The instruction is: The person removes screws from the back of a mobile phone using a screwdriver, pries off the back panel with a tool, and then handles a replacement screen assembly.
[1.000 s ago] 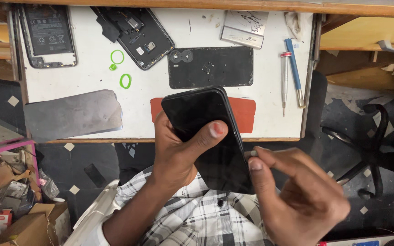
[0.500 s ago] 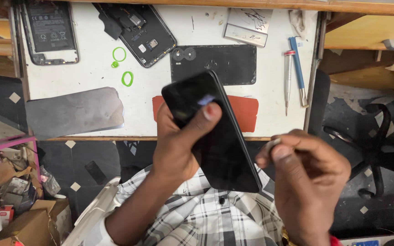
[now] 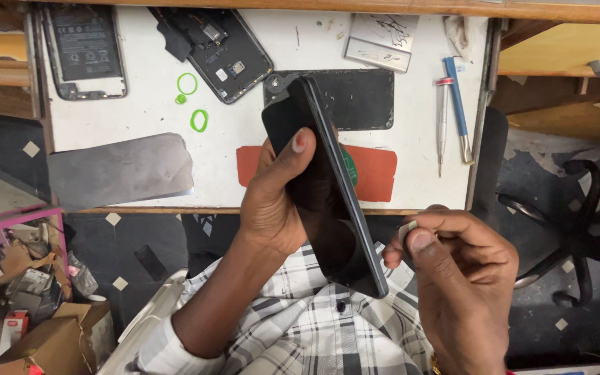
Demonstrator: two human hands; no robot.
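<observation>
- The left hand [image 3: 276, 201] grips a black phone [image 3: 324, 187] from behind, thumb pressed on the glass near its top end. Over the last second it has turned the phone from nearly face-up to tilted on edge, so the right side rim now faces the camera.
- The right hand [image 3: 463, 278] is closed in a pinch on a small pale pick [image 3: 407, 231], just right of the phone's lower half and not quite touching it. A second ago that hand was looser, fingers spread beside the phone; half a second ago it was curled into a fist.
- Judged from this, the turn brings the phone's side seam round toward the pick, so work on that edge looks ready to begin rather than done; no gap shows along the rim.
- The phone is held in the air over the person's checked shirt [image 3: 314, 326], its top end over the near edge of the white bench [image 3: 147, 111].
- Behind the phone on the bench lie an orange pad [image 3: 376, 173] and a black back cover [image 3: 355, 97].
- Right of the phone: a thin screwdriver [image 3: 442, 118] and a blue tool [image 3: 457, 104].
- Left of the phone: green rings [image 3: 198, 120], a grey sheet [image 3: 119, 170], and further back two opened phones [image 3: 220, 52].
</observation>
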